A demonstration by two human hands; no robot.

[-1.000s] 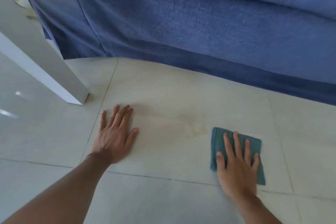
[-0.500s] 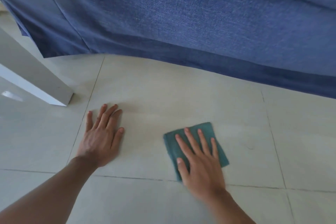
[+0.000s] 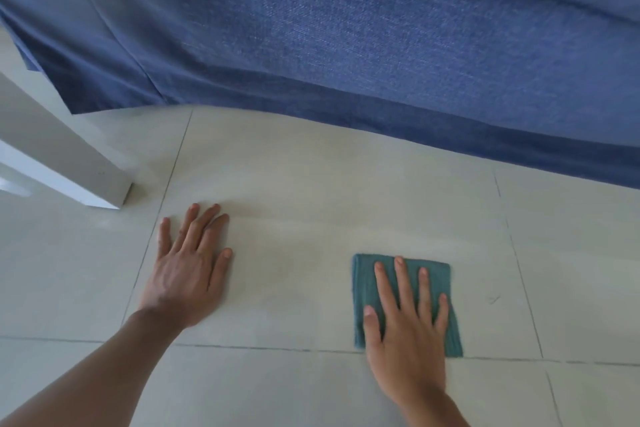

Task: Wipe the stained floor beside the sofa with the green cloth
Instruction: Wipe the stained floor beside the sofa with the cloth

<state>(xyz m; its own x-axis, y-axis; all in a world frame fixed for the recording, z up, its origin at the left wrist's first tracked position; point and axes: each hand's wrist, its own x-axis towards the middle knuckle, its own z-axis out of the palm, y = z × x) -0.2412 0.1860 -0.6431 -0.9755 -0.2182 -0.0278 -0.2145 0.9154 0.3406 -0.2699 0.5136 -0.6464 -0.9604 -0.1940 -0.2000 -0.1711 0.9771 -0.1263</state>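
Observation:
The folded green cloth (image 3: 367,284) lies flat on the pale tiled floor (image 3: 311,204) in front of the blue sofa (image 3: 346,38). My right hand (image 3: 408,329) presses flat on the cloth with its fingers spread, covering most of it. My left hand (image 3: 188,270) rests palm down on the bare tile to the left, fingers apart and holding nothing. Between the two hands the tile shows only a faint, dull smear (image 3: 294,253).
A white furniture leg (image 3: 69,163) stands on the floor at the left, close to my left hand. The sofa's blue skirt hangs down to the floor across the whole back. Grout lines cross the tiles near my wrists.
My right hand has slid the cloth to the right again, after sweeping it left over the stain half a second ago. The brownish stain seen a second ago is much fainter. My left hand stays planted.

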